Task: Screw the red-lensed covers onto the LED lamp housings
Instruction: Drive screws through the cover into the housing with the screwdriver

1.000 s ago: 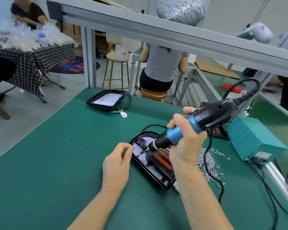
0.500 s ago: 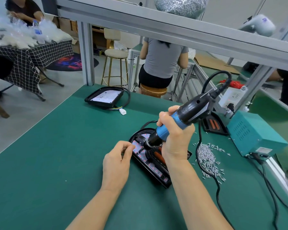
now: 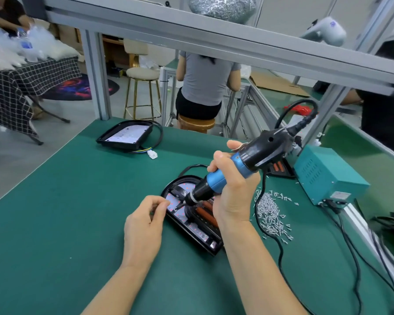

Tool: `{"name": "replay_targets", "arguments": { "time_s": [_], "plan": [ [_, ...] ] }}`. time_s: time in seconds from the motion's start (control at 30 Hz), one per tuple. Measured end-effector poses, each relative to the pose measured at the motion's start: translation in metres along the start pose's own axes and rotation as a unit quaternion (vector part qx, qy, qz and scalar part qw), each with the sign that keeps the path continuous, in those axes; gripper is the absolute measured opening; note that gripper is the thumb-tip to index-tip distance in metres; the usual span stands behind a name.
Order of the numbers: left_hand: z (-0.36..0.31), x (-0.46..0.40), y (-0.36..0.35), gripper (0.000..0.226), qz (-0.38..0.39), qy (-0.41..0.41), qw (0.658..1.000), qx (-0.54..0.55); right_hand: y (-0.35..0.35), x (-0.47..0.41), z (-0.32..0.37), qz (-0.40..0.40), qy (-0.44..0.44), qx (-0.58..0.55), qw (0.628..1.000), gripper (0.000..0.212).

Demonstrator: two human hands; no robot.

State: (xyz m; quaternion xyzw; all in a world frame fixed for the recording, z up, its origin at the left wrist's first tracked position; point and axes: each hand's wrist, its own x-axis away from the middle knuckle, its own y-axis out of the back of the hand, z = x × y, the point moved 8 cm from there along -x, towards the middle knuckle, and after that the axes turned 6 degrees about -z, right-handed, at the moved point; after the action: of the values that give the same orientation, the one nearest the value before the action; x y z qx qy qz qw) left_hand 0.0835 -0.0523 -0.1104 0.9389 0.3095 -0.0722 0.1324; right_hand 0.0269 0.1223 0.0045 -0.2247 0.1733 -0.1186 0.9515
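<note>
A black LED lamp housing [image 3: 192,234] lies in the middle of the green bench, its white LED board showing and a black cover with red lenses [image 3: 204,212] set on it. My right hand [image 3: 233,194] grips a blue and black electric screwdriver [image 3: 237,169], tilted, with its tip down on the cover's left side. My left hand [image 3: 146,226] sits at the housing's left edge, thumb and fingertips pinched together beside the driver tip; what they pinch is too small to tell. A second housing [image 3: 125,135] with a cable lies at the far left of the bench.
A heap of loose silver screws [image 3: 270,212] lies right of the housing. A teal power box [image 3: 328,176] stands at the right with cables running to the front. Another red-lensed cover [image 3: 279,168] lies behind the driver. An aluminium frame beam [image 3: 214,44] crosses overhead. People sit beyond the bench.
My right hand has brought the screwdriver lower and more upright, its tip now on the cover. My left fingers have closed into a pinch at the tip.
</note>
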Motion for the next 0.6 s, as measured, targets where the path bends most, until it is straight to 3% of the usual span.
{"name": "replay_targets", "arguments": {
  "time_s": [0.3,0.4,0.6],
  "plan": [
    [-0.029,0.008,0.0,0.018,-0.016,-0.085,0.991,-0.106,0.069,-0.009,0.027,-0.089,-0.091,-0.11,0.986,0.02],
    [-0.056,0.02,-0.012,0.023,0.007,-0.136,0.986,-0.101,0.101,-0.015,0.047,-0.108,-0.081,-0.08,0.988,0.016],
    [-0.111,0.054,-0.068,0.013,0.102,-0.252,0.959,-0.081,0.163,-0.031,0.088,-0.122,-0.041,0.075,0.989,0.017]
  ]
}}
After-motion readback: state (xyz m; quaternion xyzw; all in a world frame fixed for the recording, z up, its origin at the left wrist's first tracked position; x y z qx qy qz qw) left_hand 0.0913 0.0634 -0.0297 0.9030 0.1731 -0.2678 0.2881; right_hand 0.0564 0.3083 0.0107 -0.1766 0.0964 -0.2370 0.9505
